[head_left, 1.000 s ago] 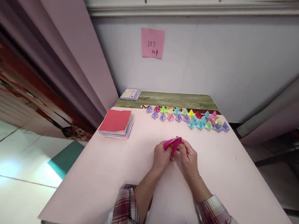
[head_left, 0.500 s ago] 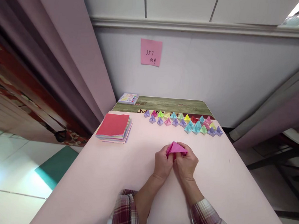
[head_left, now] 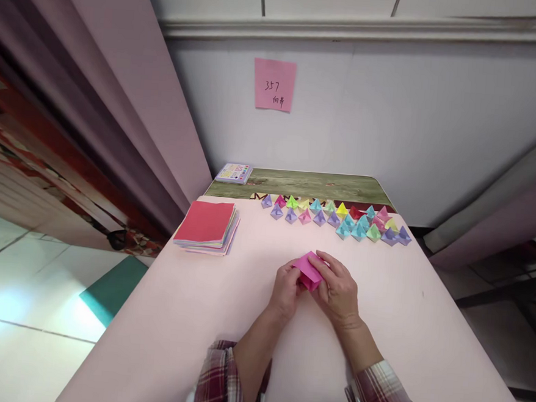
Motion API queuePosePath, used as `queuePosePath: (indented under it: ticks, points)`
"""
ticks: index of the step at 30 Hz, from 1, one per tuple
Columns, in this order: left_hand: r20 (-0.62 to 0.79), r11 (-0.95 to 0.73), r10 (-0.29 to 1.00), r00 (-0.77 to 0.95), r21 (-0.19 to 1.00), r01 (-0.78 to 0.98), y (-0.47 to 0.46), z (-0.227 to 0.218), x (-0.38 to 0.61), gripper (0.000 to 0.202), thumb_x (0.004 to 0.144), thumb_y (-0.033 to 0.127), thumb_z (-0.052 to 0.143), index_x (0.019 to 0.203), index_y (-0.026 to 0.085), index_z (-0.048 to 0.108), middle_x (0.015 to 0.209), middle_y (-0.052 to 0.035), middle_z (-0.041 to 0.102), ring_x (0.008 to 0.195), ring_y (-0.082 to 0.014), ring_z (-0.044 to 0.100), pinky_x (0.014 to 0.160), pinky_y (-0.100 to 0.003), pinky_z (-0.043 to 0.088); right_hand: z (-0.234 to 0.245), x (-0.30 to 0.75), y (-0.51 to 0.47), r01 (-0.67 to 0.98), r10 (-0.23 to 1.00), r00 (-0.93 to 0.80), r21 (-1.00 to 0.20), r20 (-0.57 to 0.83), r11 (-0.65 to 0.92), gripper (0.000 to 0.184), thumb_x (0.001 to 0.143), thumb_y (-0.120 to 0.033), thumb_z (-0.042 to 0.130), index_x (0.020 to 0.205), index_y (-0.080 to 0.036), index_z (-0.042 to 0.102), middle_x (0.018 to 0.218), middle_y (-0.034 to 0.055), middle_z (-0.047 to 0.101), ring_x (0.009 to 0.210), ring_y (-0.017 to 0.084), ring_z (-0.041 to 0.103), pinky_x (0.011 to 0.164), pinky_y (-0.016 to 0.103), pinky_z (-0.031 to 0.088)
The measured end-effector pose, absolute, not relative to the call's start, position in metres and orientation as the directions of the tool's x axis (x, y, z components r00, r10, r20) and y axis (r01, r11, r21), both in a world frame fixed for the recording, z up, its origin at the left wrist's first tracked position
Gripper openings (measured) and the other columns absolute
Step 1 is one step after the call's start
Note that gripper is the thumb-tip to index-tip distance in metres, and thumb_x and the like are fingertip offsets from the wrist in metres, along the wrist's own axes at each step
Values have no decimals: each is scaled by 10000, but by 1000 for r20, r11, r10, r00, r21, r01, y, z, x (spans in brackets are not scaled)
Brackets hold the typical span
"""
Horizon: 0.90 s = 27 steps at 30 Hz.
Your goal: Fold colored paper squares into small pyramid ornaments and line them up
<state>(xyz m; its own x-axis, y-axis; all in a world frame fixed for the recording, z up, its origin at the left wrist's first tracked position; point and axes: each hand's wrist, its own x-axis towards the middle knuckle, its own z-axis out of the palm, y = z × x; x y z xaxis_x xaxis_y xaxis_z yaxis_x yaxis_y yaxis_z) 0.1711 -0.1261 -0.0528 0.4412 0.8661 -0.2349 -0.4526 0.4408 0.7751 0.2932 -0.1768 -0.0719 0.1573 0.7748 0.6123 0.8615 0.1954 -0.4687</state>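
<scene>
1 folded magenta paper [head_left: 307,265] above middle of desk [head_left: 161,340].
L–R: 1 paper stack [head_left: 204,222] near left edge; left hand [head_left: 286,288], right hand [head_left: 339,290], both clamped on magenta paper; approx. 24 origami boats [head_left: 333,219] along far edge.

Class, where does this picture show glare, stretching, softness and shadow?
Head view: white glare on the pale tiled floor, beside the flat teal panel; head view: the red patterned surface at the left edge looks stretched and soft; head view: faint, diffuse shadow beside the bare left hand, while the folded magenta paper looks fairly crisp.
</scene>
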Motion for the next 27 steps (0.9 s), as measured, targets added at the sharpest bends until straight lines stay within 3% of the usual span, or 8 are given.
queuePosePath:
  ticks: [5, 12, 17, 21, 23, 27]
  points:
    - [-299, 529, 836, 461, 662, -530, -118, -51, 165, 363, 788, 475, 601, 864, 127, 669, 787, -55, 659, 718, -152, 590, 669, -259, 479, -74, 296, -171, 865, 838, 54, -445, 543, 232, 525, 840, -180, 473, 1352, -283, 530, 1371, 80, 518, 1236, 261, 500, 1046, 467, 410]
    - [-232, 335, 921, 313, 882, -332, -116, -72, 168, 318, 779, 407, 666, 932, 129, 643, 838, -45, 656, 756, -143, 587, 710, -252, 463, -75, 300, -170, 881, 833, -19, -384, 553, 275, 486, 801, -169, 559, 1276, -270, 587, 1278, 83, 577, 1173, 249, 531, 1073, 484, 357]
    - [-115, 132, 948, 297, 991, -39, -114, -69, 164, 216, 816, 370, 610, 864, 161, 626, 762, -2, 621, 678, -124, 539, 628, -228, 417, -72, 302, -172, 876, 788, 20, -391, 615, 283, 312, 814, -144, 574, 1079, -267, 684, 1058, 46, 677, 1010, 217, 589, 945, 409, 434]
    - [-46, -6, 949, 313, 986, 164, -110, -63, 159, 182, 821, 332, 582, 750, 173, 634, 668, 12, 589, 621, -129, 523, 590, -235, 399, -74, 303, -172, 874, 810, 48, -418, 584, 249, 245, 810, -139, 584, 990, -248, 709, 967, 41, 697, 931, 207, 600, 877, 374, 437]
    - [-41, -35, 959, 282, 965, 260, -106, -63, 156, 113, 786, 268, 609, 830, 176, 658, 719, -7, 619, 664, -151, 563, 638, -258, 433, -77, 303, -172, 876, 837, 48, -425, 546, 227, 242, 800, -138, 591, 982, -243, 711, 952, 40, 700, 918, 208, 600, 877, 376, 427]
    - [180, -250, 966, 185, 830, 498, -98, -60, 146, 314, 727, 165, 648, 1040, 185, 644, 978, -69, 620, 788, -178, 590, 779, -317, 461, -79, 303, -173, 879, 894, 35, -440, 446, 185, 225, 812, -167, 595, 986, -244, 715, 961, 45, 699, 922, 215, 602, 877, 377, 413]
